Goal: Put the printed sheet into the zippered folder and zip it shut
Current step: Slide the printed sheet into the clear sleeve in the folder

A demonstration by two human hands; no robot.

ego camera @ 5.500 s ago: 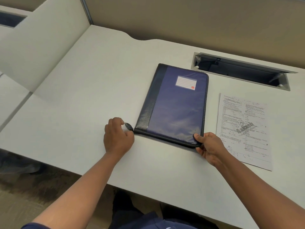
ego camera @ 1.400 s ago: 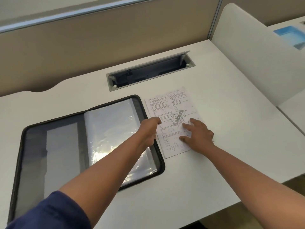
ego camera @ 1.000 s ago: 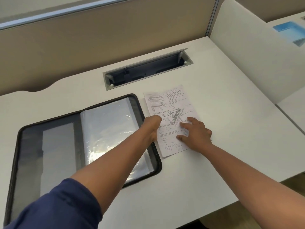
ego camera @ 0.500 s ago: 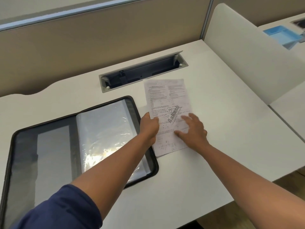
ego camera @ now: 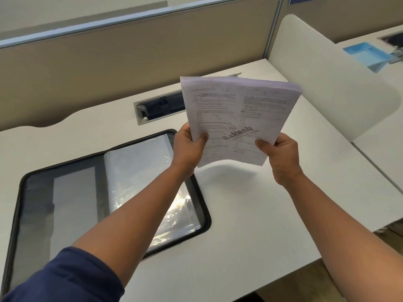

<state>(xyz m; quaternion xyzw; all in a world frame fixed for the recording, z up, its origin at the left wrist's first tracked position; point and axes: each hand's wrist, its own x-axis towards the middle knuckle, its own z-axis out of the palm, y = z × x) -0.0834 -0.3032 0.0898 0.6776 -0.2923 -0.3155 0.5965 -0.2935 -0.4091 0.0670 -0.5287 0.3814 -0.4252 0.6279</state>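
Because the printed sheet is light and floppy, both hands pinch its lower corners at frame centre.

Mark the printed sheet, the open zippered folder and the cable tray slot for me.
printed sheet (ego camera: 237, 118): head view, middle of the printed face.
zippered folder (ego camera: 139, 171): head view, clear plastic sleeve of the right half.
cable tray slot (ego camera: 161, 105): head view, dark opening left of the sheet.
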